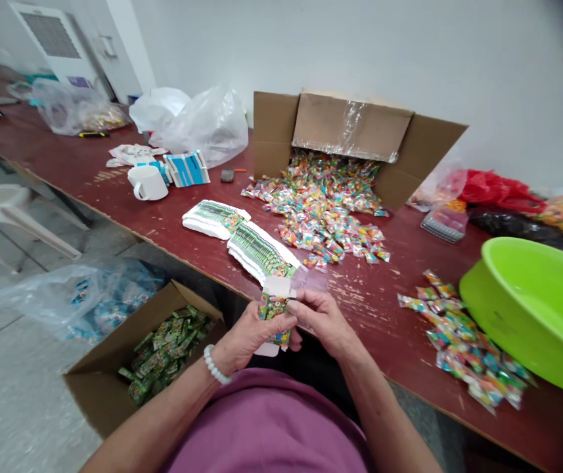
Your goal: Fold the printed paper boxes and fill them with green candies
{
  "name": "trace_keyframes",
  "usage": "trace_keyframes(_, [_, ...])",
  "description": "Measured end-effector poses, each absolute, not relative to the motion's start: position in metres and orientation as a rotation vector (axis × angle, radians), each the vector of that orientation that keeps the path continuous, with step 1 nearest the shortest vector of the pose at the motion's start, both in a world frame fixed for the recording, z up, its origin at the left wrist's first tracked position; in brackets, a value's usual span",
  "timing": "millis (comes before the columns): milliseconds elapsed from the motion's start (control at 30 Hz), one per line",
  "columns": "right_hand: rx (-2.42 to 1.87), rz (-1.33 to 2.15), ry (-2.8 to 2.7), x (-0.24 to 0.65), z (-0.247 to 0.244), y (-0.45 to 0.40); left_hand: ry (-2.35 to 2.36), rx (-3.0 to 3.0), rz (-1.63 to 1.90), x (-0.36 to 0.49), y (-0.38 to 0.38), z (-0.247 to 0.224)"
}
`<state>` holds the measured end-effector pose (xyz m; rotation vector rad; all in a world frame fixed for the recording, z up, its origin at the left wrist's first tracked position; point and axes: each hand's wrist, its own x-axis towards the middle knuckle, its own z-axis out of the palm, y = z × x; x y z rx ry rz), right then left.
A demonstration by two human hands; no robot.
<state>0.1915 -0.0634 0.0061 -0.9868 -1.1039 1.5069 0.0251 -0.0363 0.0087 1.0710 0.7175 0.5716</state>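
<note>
While my curled left hand point(242, 336) grips the small box point(271, 307), lengthwise twelve-to-six o'clock, my right hand point(327, 322) pinches its two-o'clock edge.

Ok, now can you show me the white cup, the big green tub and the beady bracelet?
White cup point(152, 182): head view, on its side wall.
Green tub point(512, 309): head view, on its outer wall.
Bracelet point(217, 365): head view, on its pale beads.

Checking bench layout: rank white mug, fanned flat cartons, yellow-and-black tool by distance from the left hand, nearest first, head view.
From the left hand:
1. Fanned flat cartons: just beyond it, at the table's near edge.
2. White mug: farther off, to the left.
3. Yellow-and-black tool: farthest, up the table past the mug.
</note>
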Motion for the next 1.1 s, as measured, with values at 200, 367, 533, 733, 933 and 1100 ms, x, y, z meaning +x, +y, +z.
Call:
trace_keyframes(200, [-1.260, 1.101, -1.145, 0.190, 0.003, -0.065, 0.883, 1.264, 0.762, 0.023, -0.035, 0.000])
trace_keyframes(367, [-1.202, 1.150, -0.965, 0.181, 0.000, -0.067, 0.958, 1.238, 0.912, 0.024, -0.050, 0.001])
trace_keyframes(533, [-1.158, 1.075, -0.908, 0.174, -0.013, -0.070, 0.949, 1.317, 0.903, 0.021, -0.051, -0.001])
trace_keyframes(733, [-1.147, 1.296, -0.886, 0.184, -0.016, -0.067, 0.901, 1.366, 0.852, 0.013, -0.042, 0.000])
trace_keyframes(933, [-1.166, 1.106, -1.294, 0.191, -0.006, -0.062, 0.941, 1.296, 0.899, 0.013, -0.044, -0.003])
trace_keyframes(1100, [-1.167, 0.639, -1.547, 0.190, -0.003, -0.062, 0.809, 0.944, 0.726, 0.011, -0.043, -0.003])
